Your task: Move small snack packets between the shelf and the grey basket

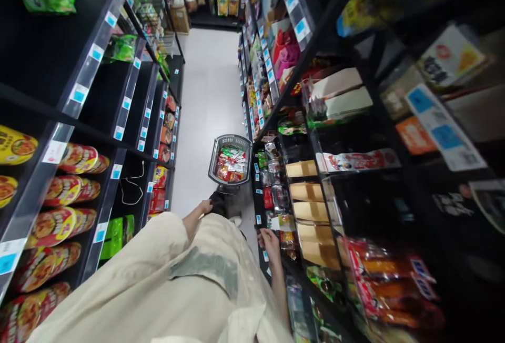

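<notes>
My left hand (pixel 204 208) rests against my dark trouser leg (pixel 218 203), just short of the basket, its fingers lying loosely and nothing seen in them. Out to the right, my right hand (pixel 269 240) hangs beside the low shelf edge, fingers slightly bent and apart, with no item visible between them. Closest to it are small wrapped snack packets (pixel 286 223) on the shelf. A grey shopping basket (pixel 213 172) stands on the aisle floor ahead of me. Several red, green and white packets (pixel 232 161) lie inside it.
Shelving lines both sides of the narrow aisle. Red instant noodle bowls (pixel 59 222) fill the left shelf. Tan cartons (pixel 311 211) and red snack bags (pixel 394 280) sit on the right. The pale floor (pixel 209 80) runs to a rack of hanging packets (pixel 223 3).
</notes>
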{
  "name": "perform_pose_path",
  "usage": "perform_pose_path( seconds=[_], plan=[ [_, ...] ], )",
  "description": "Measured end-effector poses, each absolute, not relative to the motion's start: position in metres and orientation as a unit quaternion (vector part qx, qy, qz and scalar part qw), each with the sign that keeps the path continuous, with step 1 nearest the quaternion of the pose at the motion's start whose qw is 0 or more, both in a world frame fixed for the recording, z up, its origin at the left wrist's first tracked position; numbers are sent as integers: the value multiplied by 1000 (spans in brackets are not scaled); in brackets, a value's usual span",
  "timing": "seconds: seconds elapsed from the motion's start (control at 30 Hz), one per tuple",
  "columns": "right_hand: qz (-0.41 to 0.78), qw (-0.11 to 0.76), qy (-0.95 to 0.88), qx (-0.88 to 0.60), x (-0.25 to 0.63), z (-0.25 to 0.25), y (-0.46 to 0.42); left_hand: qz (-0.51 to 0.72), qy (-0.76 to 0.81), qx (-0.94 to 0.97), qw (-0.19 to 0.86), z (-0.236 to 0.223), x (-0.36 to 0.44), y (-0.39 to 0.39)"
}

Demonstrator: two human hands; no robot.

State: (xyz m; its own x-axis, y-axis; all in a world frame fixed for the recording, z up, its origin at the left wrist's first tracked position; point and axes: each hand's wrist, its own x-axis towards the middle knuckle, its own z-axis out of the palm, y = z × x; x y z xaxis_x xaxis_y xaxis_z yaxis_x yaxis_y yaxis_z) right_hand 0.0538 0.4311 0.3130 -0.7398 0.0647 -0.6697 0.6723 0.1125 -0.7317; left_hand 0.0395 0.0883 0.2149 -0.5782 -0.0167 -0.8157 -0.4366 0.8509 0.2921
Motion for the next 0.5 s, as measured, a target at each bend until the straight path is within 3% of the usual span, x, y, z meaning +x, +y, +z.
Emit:
perform_pose_path(
  seconds=[0.27,0.5],
  plan=[
    [-554,218,753,280,-21,319,411,281,831,-135,460,185,9,68],
    [-482,334,784,204,-59,311,345,340,796,-154,478,149,-37,46]
  ],
)
